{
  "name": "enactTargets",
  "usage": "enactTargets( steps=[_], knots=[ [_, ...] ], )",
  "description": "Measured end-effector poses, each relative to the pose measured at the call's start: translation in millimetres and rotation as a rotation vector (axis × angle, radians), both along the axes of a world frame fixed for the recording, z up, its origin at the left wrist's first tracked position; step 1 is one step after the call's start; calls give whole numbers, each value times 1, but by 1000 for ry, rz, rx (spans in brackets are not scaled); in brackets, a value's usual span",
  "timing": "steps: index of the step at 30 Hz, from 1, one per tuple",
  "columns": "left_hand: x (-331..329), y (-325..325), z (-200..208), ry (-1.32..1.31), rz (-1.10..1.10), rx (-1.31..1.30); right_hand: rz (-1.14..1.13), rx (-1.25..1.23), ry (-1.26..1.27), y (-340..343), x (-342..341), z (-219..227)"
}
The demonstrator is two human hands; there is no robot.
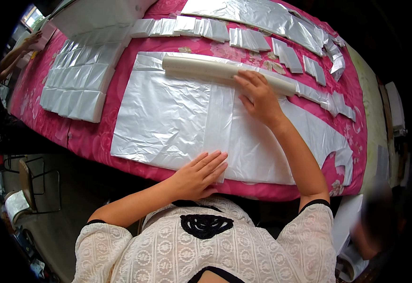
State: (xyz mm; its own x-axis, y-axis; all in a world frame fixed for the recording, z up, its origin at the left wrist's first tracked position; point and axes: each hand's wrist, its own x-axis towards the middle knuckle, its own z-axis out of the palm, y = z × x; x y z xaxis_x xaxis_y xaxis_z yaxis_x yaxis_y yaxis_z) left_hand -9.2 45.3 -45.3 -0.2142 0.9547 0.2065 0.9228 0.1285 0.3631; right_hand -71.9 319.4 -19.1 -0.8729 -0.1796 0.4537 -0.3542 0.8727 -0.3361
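Note:
A stack of thin white plastic bags [161,111] lies flat before me, its cut-out handle ends pointing right. Across its far part rests a long cream-coloured tube [196,67]. My right hand [259,93] lies on the right half of this tube, fingers extended over it and thumb apart on the near side. Near the table's front edge, my left hand [199,174] is laid flat on the plastic, fingers stretched out and pointing right. Just beyond its fingertips, a narrow folded strip of plastic [219,122] runs from near to far across the bags.
Folded white packets [76,87] stand in rows at the left, with smaller stacks [248,39] along the back. More flat bags [258,19] lie at the far side. A pink flowered cloth [116,89] covers the table. Another person's hands [29,42] show at far left.

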Motion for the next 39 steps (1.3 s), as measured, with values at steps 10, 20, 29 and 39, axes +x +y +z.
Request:
enactTargets(
  steps=[10, 20, 29, 39],
  knots=[
    [-11, -13, -2, 32, -84, 249, 228, -50, -181, -38, 61, -3],
    [-32, -6, 23, -186, -32, 506, 213, -5, -157, -45, 61, -6],
    [-56, -3, 29, -117, -100, 249, 141, -14, -47, -58, 71, -19],
    [-74, 12, 10, 31, 94, 90, 111, -40, -28, -57, 68, -20]
  ],
)
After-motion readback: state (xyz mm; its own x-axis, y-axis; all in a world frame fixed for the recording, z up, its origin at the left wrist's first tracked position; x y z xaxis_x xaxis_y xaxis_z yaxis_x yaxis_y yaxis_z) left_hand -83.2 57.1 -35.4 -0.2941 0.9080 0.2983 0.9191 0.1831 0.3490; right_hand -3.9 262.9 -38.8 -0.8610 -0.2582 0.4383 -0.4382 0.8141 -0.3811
